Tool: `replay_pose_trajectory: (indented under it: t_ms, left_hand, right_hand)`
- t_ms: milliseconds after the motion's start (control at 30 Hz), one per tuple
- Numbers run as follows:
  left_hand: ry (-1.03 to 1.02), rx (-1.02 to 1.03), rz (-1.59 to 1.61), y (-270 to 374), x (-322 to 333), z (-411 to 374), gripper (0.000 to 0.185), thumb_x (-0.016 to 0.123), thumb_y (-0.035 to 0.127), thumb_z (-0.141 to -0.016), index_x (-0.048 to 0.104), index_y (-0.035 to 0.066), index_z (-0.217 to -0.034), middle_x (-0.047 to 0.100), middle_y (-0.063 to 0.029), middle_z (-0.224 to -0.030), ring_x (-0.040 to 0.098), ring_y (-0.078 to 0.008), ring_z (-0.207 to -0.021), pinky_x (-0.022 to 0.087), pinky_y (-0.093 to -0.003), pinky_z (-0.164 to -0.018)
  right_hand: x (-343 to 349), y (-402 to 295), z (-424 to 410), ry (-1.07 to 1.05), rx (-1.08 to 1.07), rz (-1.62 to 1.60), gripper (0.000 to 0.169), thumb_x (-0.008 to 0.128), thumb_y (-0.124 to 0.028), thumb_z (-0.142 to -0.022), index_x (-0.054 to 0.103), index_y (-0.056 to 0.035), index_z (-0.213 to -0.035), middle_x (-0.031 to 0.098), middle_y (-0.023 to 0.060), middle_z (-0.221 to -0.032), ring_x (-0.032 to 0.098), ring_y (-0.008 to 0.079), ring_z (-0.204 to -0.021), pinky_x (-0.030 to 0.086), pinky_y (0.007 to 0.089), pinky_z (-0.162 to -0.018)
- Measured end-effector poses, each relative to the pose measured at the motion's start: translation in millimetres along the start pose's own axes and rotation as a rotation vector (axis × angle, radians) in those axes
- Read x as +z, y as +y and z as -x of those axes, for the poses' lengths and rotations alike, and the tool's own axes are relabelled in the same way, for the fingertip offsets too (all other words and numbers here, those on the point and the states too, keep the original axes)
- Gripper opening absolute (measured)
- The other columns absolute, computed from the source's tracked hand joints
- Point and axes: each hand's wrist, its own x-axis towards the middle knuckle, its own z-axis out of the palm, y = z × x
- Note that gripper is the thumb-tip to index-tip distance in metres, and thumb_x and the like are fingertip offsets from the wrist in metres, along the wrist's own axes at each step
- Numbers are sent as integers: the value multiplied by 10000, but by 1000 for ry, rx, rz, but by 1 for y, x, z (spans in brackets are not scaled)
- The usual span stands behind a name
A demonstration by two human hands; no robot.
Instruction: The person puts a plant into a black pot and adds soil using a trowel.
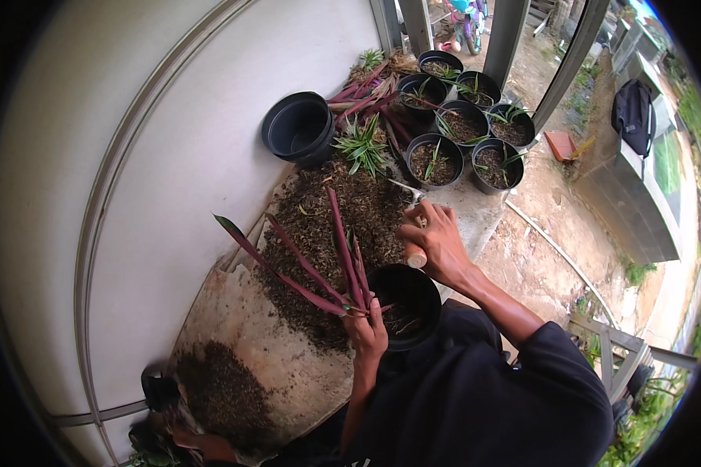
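My left hand (367,333) is closed around the base of a plant with long purple leaves (342,251), at the left rim of a black plastic pot (412,303) with some soil and roots inside. Above the pot's far rim, my right hand (429,233) grips the wooden handle (416,255) of a small hand tool, whose pale metal part (408,188) points away from me towards the potted plants. Dark potting soil (350,198) is heaped on the worktop beyond both hands. A loose spider plant (362,146) lies at the heap's far edge.
Stacked black pots (299,128) stand by the white wall panel (169,175). Several potted seedlings (434,162) crowd the far right of the worktop (304,373), beside a pile of purple-leaved plants (380,99). At lower left, another person's hand (207,446) is near a smaller soil heap (222,385).
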Motion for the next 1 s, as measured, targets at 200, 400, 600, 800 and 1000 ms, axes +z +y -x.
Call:
replay_pose_trajectory:
  t_ms: [200,400,600,800,1000]
  left_hand:
    - [-8,73,-70,-3,-1,-2,232,638,139,-1052,667,-47,-1187,714,-235,-1049,700,-445,-942,533,-518,-814]
    - [-15,44,-59,3,-2,-4,226,640,133,-1050,665,-49,-1182,716,-239,-1036,703,-447,-933,529,-518,-810]
    - [8,63,-46,-5,2,-1,229,632,130,-1055,654,-58,-1183,685,-245,-1052,687,-441,-919,525,-523,-792]
    - [-11,62,-45,-5,1,-1,228,635,132,-1055,657,-53,-1185,684,-248,-1064,685,-447,-937,526,-525,-802]
    - [-17,41,-52,-6,1,0,222,635,122,-1052,665,-50,-1190,691,-247,-1082,690,-448,-965,531,-522,-819]
  right_hand:
    - [34,21,-22,21,-57,92,222,715,-134,-798,746,-154,-1017,576,136,-1232,549,352,-1160,396,508,-1005]
    - [35,18,-15,-37,-138,126,218,706,-146,-815,753,-171,-1026,568,121,-1215,539,340,-1167,395,507,-1009]
    - [5,1,4,-91,-72,-11,291,727,-117,-777,774,-166,-1060,583,117,-1219,538,346,-1178,402,509,-1029]
    - [11,8,6,-81,-59,97,292,749,-137,-754,774,-166,-1043,585,122,-1242,545,356,-1177,412,509,-1028]
    - [4,14,39,-4,36,-7,359,822,-73,-716,787,-153,-1065,610,142,-1275,573,353,-1206,493,486,-990]
